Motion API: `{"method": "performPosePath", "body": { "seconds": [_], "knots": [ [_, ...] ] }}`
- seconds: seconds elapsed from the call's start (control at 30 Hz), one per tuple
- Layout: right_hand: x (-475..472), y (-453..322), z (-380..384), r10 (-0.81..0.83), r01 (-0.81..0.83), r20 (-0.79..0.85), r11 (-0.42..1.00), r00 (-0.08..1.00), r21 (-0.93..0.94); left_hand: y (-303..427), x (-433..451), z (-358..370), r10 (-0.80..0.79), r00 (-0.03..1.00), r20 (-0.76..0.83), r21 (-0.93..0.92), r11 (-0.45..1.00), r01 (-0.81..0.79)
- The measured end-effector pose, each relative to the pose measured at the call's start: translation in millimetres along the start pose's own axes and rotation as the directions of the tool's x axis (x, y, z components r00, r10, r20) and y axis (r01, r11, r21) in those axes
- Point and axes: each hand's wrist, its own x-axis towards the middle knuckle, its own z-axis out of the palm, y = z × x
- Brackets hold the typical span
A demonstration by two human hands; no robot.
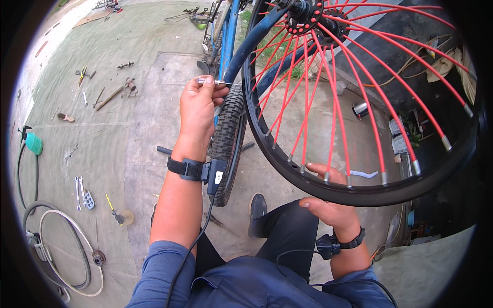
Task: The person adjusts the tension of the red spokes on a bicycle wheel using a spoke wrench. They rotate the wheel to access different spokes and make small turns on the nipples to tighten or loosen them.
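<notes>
A bicycle wheel with a black rim and red-covered spokes fills the upper right, its hub between blue fork arms. My left hand pinches a small clear-handled screwdriver, its thin shaft pointing right, the tip close to the rim's left side. My right hand grips the rim at the bottom, thumb on the near side, fingers partly hidden behind the rim. Below my left hand stands a knobby black tire of the blue bicycle.
On the ground cloth at left lie pliers, a hammer, wrenches, a brush, a yellow-handled tool, and a teal spray bottle. Lower left are a tire and a bare rim. A metal cup is at right.
</notes>
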Motion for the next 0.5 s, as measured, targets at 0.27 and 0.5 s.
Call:
{"method": "performPosePath", "body": {
  "seconds": [0.27, 0.5],
  "knots": [
    [0, 12, 21, 0.148, -0.147, 0.014, 0.968, 0.989, 0.205, -1, 1, -2, -0.003, 1.0, 0.015, -0.003, 1.0, 0.003],
    [17, 4, 35, 0.124, -0.12, -0.015, 0.977, 0.992, 0.177, -2, 2, -4, 0.002, 1.0, 0.019, -0.006, 1.0, -0.001]
  ]
}}
